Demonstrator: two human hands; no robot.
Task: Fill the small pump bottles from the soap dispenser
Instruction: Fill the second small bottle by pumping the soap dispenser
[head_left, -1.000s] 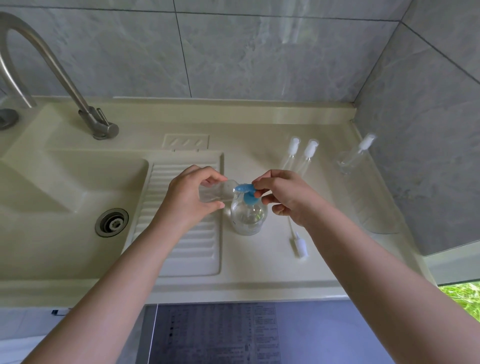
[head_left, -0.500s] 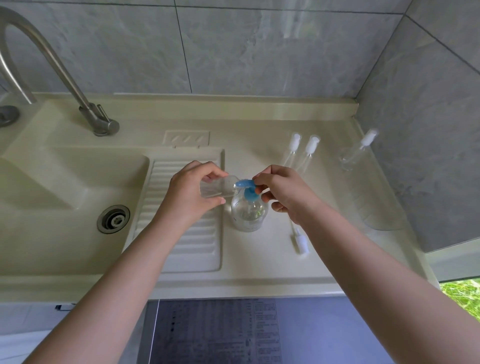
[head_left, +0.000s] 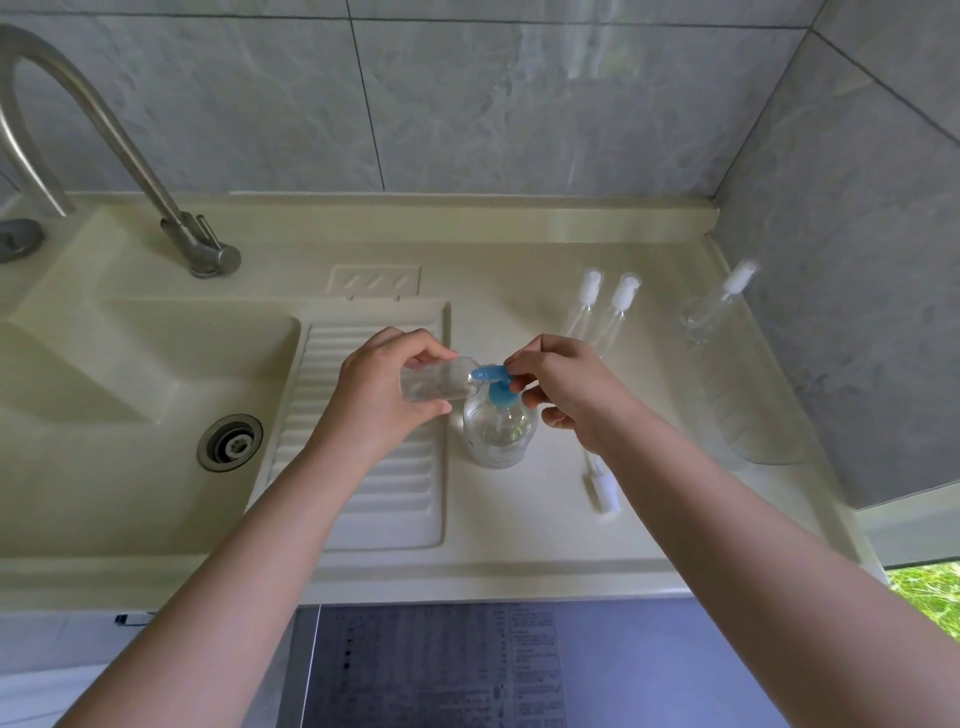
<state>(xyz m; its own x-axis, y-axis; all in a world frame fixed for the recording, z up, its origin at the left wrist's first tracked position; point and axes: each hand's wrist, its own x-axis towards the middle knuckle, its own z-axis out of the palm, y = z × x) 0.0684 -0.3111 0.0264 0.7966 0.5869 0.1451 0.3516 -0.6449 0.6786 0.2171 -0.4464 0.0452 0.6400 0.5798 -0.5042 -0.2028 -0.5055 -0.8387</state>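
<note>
- On the cream counter (head_left: 519, 530), at frame centre, a clear soap dispenser (head_left: 496, 431) with a blue pump head (head_left: 493, 382) is stood upright just right of the ribbed drainboard (head_left: 384, 499).
- A small clear bottle (head_left: 434, 384) is held tilted on its side by the left hand (head_left: 382, 397), fingers and thumb curled round it; its open mouth is set against the blue spout tip. Most of the bottle body is covered by the fingers; fill level cannot be told.
- The pump head is pinched at its 3 o'clock end by the right hand (head_left: 563, 389); the contact point is partly hidden by the fingertips.
- A loose white pump top (head_left: 602, 486) is laid at 4 o'clock from the dispenser, its tube partly hidden under the right wrist.
- Two capped small bottles (head_left: 605, 301) are seen at 1 o'clock, lower parts cut off by the right hand.
- One more capped bottle (head_left: 714, 306) is seen at 2 o'clock near the wall, beside a clear container (head_left: 753, 415), hard to make out.
- At 9 o'clock a sink basin (head_left: 130, 395) with drain (head_left: 229, 442); faucet (head_left: 104, 135) at 10 o'clock, cut off at the left edge.
</note>
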